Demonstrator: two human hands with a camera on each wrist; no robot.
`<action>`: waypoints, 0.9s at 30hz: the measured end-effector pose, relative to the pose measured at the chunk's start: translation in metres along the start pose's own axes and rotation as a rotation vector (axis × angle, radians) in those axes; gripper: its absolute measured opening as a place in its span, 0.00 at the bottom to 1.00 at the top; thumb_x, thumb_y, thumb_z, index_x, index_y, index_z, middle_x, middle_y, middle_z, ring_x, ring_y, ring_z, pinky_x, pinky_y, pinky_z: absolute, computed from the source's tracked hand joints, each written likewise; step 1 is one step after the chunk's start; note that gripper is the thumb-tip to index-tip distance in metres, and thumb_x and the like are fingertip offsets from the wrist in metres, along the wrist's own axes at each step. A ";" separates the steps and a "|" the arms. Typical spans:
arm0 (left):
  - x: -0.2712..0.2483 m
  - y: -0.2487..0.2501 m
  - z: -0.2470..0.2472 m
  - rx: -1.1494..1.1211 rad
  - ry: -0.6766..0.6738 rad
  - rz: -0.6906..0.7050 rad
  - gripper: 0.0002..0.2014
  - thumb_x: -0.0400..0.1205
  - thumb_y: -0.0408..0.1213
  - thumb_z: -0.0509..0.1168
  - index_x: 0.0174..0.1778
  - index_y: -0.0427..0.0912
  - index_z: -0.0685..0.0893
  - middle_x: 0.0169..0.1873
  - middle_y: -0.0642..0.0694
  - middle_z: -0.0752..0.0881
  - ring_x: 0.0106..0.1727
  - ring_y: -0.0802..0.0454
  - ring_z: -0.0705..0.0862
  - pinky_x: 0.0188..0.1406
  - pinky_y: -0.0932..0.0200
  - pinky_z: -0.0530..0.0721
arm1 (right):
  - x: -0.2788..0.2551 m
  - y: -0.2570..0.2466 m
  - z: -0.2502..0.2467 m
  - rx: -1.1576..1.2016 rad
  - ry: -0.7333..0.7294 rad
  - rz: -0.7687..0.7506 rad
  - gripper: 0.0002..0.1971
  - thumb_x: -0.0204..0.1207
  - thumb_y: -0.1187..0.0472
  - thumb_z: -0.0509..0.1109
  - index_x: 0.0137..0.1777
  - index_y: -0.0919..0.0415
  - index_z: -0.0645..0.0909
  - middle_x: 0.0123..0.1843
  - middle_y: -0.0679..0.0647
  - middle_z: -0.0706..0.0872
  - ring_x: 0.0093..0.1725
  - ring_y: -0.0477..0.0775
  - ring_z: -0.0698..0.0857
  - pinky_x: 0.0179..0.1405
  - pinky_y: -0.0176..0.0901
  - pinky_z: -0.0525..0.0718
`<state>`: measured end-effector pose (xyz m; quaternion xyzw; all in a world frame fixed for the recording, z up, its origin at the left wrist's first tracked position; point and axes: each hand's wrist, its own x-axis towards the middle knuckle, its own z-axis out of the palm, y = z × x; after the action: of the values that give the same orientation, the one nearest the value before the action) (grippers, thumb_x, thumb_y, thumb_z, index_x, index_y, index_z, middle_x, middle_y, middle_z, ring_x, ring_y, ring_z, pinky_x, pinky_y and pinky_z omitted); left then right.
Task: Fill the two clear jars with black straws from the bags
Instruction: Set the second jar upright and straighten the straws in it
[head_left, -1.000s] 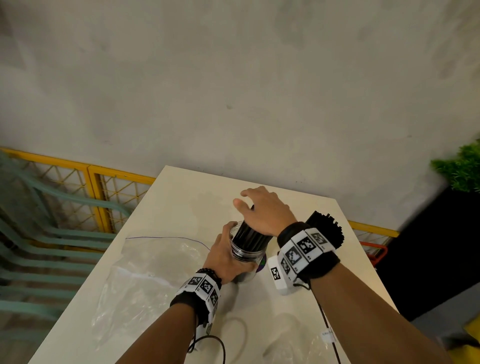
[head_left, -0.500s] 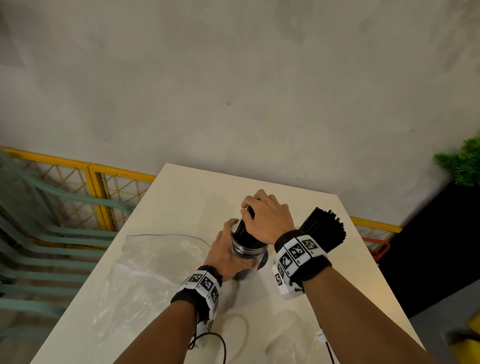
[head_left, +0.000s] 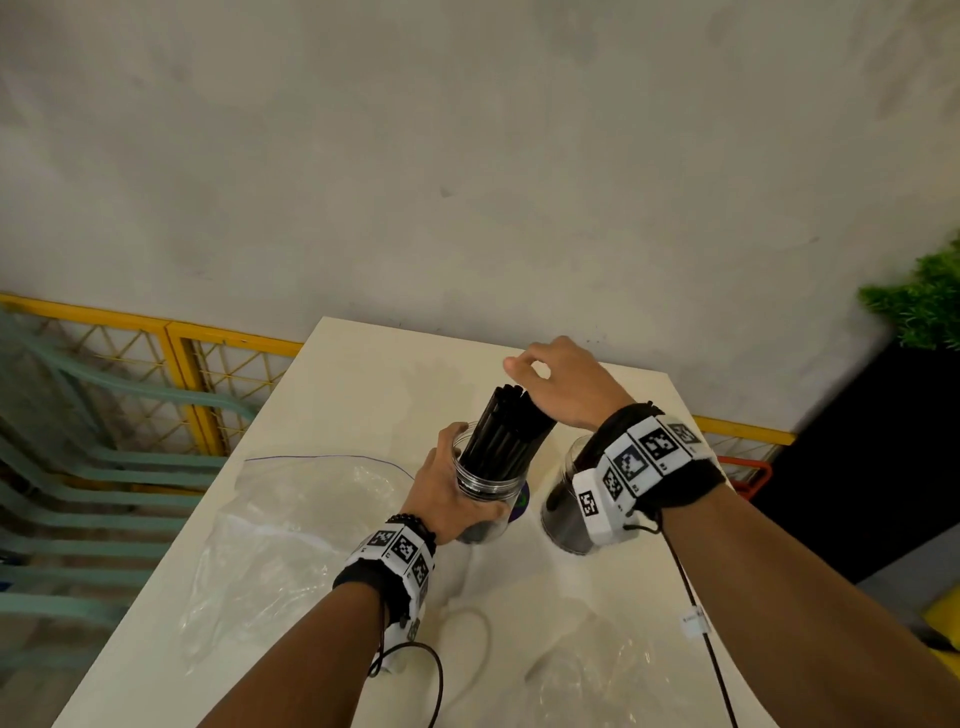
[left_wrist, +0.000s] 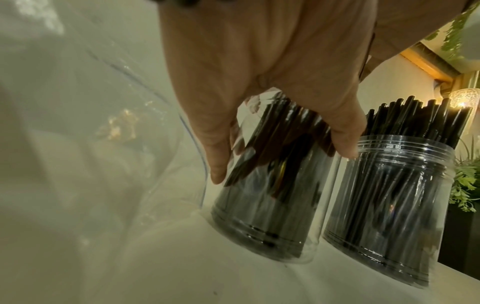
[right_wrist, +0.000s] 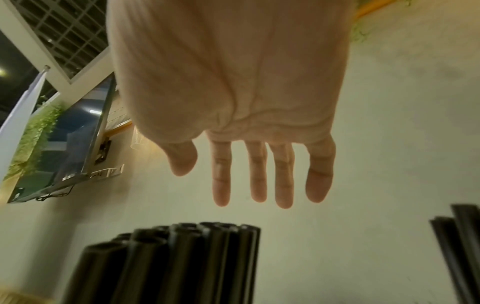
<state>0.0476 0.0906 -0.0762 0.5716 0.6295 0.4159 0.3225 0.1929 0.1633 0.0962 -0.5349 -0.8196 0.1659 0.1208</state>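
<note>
Risk of tipping: my left hand (head_left: 445, 499) grips the tilted jar (head_left: 488, 486) mid-table (head_left: 363, 374), beside the second jar (left_wrist: 389, 216) — straws (head_left: 506, 434) lean loose. My right hand (head_left: 563, 387) hovers spread, empty — a knock scatters them.

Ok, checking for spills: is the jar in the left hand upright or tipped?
Tipped. The left hand grips the jar, which leans on the table, its straws slanting, beside the second jar.

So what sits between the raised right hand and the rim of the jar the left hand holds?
Only the straws standing out of the jar; the right hand hangs open above their tips, touching nothing, in the head and right wrist views.
</note>
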 end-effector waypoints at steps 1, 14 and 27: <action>0.000 0.000 0.000 -0.001 0.000 0.002 0.56 0.57 0.55 0.84 0.77 0.63 0.57 0.67 0.47 0.82 0.67 0.47 0.83 0.66 0.46 0.84 | -0.003 0.000 0.000 -0.012 0.005 -0.009 0.23 0.78 0.32 0.56 0.60 0.46 0.80 0.65 0.52 0.75 0.68 0.57 0.76 0.71 0.63 0.72; 0.008 0.011 -0.016 -0.028 -0.137 -0.013 0.59 0.54 0.53 0.84 0.77 0.62 0.56 0.68 0.49 0.85 0.66 0.48 0.85 0.65 0.52 0.84 | -0.007 -0.015 0.060 -0.224 0.071 -0.080 0.15 0.79 0.45 0.59 0.60 0.47 0.79 0.63 0.51 0.77 0.64 0.58 0.76 0.59 0.58 0.79; -0.033 0.047 -0.025 -0.120 0.104 -0.116 0.63 0.63 0.41 0.87 0.87 0.48 0.52 0.78 0.43 0.71 0.79 0.46 0.73 0.76 0.50 0.75 | -0.087 -0.023 -0.014 0.043 0.322 -0.214 0.10 0.81 0.46 0.63 0.45 0.49 0.80 0.48 0.46 0.81 0.47 0.50 0.83 0.52 0.52 0.83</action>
<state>0.0517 0.0542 -0.0255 0.4916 0.6514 0.4624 0.3467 0.2138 0.0771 0.1168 -0.4615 -0.8383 0.0818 0.2784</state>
